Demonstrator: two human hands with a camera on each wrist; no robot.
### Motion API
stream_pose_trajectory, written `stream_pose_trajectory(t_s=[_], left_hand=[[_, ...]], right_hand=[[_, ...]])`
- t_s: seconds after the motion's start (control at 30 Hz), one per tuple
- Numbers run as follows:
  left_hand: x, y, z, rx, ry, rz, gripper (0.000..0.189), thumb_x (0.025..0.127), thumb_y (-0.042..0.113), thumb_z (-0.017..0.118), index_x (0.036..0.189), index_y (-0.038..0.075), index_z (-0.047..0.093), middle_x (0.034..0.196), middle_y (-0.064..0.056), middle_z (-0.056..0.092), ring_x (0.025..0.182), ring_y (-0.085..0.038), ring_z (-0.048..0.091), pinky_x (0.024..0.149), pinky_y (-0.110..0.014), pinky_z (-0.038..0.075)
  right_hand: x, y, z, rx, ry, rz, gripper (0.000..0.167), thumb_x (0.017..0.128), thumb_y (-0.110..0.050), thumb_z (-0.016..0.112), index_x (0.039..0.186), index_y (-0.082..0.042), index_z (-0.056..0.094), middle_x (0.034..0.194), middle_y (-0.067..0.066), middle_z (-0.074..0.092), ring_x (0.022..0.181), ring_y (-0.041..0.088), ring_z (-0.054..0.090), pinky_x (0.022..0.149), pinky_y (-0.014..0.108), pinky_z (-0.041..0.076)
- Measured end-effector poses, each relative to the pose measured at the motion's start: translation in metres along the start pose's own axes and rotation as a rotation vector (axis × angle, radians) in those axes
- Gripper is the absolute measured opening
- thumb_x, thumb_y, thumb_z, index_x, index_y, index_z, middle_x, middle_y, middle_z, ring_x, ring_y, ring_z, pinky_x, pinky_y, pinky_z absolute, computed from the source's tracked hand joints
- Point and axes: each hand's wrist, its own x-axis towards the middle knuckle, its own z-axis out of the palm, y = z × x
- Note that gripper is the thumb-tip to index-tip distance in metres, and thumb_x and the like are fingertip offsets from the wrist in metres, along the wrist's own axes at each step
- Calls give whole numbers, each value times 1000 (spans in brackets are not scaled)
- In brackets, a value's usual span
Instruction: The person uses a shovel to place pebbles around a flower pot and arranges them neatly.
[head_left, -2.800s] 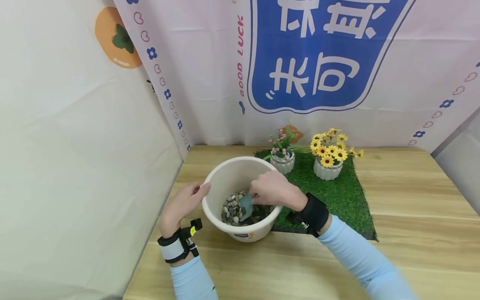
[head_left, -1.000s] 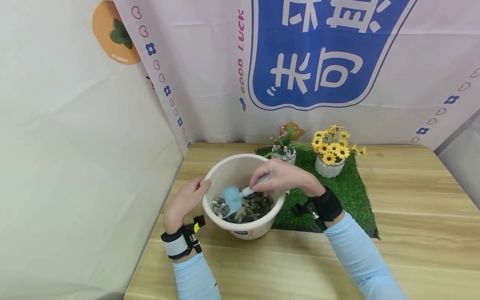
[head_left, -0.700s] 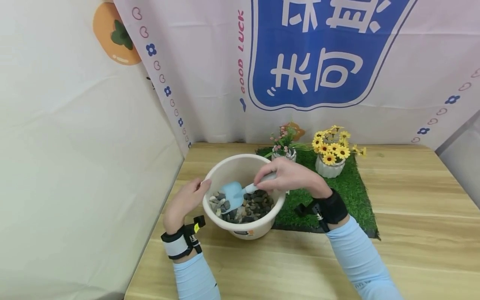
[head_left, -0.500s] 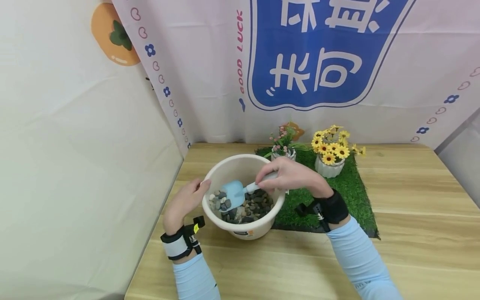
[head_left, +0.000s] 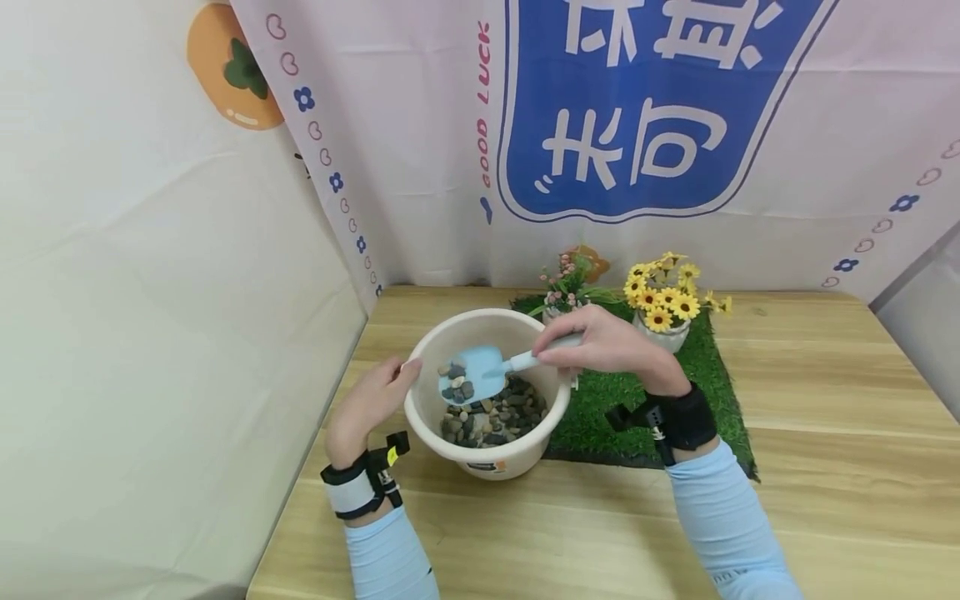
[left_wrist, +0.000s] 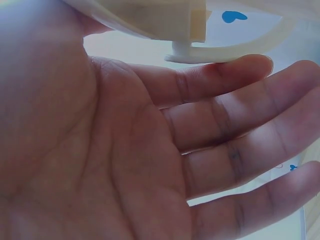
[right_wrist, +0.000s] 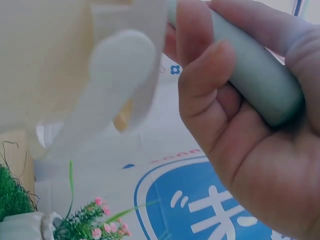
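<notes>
A white plastic bucket (head_left: 491, 461) stands on the table with grey and brown pebbles (head_left: 495, 421) in its bottom. At its left rim, my left hand (head_left: 371, 404) grips the edge with the thumb over the rim; in the left wrist view the other fingers extend loosely below the bucket's handle (left_wrist: 230, 52). My right hand (head_left: 607, 342) holds a light blue hand trowel (head_left: 487, 371) by its handle, above the bucket's right rim. Several pebbles lie on the trowel's blade, which is inside the bucket above the other pebbles. The right wrist view shows fingers curled round the trowel's thick handle end.
Behind the bucket's right side lies a green artificial grass mat (head_left: 615, 425). On it stand a pot of yellow flowers (head_left: 667, 304) and a pot of pink flowers (head_left: 566, 287), partly covered by my right hand. Printed cloth (head_left: 427, 150) hangs behind the wooden table (head_left: 825, 417).
Earlier the trowel's blade was down among the pebbles. My right hand has raised it and drawn it right and back, with pebbles on the blade. My left hand has stayed on the rim.
</notes>
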Motion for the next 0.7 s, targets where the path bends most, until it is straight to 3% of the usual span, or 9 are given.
stream_pose_trajectory(t_s=[0.23,0.47,0.7], left_hand=[[-2,0,2,-6,11,4,56,103,52,35,128,7,56,113,-11,68,102,-24,63,91,-44,50],[-3,0,1,0,13,15,56,103,52,35,126,7,58,110,-10,68,99,-22,63,88,-42,50],[-2,1,0,5,19,19,55,103,53,36,125,8,59,108,-9,69,99,-21,64,89,-42,50]], right_hand=[[-12,-1,-9,19,29,4,14,94,-11,66,105,-9,74,80,16,68,59,16,59,56,28,50],[-22,-2,-18,-11,70,34,16,94,-13,65,109,-10,70,76,9,67,61,23,62,56,32,52],[-33,-1,-21,-26,139,70,15,95,-16,65,108,-10,70,78,15,67,61,19,63,55,30,51]])
